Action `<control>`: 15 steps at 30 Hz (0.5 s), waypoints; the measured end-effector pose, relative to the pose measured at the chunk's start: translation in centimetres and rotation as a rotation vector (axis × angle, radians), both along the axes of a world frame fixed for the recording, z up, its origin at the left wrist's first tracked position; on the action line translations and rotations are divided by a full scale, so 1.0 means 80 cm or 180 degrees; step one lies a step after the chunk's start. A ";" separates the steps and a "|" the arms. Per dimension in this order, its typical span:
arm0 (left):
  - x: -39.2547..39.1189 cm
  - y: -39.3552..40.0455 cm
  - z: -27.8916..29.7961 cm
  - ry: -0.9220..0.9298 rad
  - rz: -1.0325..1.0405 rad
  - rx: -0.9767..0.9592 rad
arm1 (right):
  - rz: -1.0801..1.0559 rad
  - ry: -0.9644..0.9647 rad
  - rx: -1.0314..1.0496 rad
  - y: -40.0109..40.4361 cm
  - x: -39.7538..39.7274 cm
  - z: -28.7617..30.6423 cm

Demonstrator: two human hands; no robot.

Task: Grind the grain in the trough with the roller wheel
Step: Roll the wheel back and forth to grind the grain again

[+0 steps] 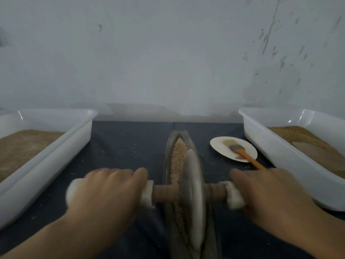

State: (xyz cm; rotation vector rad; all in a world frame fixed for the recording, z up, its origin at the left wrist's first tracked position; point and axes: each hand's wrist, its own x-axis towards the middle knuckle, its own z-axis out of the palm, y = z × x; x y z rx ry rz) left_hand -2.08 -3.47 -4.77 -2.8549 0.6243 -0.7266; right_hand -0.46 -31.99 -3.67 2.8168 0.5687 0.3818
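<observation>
Wooden axle (164,193) runs through the wheel (192,199), which stands on edge in the trough (168,146) at centre, so I can bear down evenly from both ends. My left hand (106,191) curls round the left handle and my right hand (265,191) round the right. Grain (178,156) lies along the groove, mostly far of the wheel, still coarse, I judge. White trays (56,146) of meal flank the mat; a brush (242,152) rests on a plate (220,144), far right, handy for sweeping.
</observation>
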 end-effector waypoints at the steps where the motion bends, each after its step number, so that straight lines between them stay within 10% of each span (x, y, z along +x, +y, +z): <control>1: -0.014 0.006 0.002 -0.0086 -0.0211 -0.0132 | -0.0135 0.0442 0.0047 0.000 -0.012 0.006; 15: 0.161 -0.016 -0.008 0.0486 0.0953 -0.0253 | -0.0093 -0.0933 -0.0051 0.034 0.150 -0.016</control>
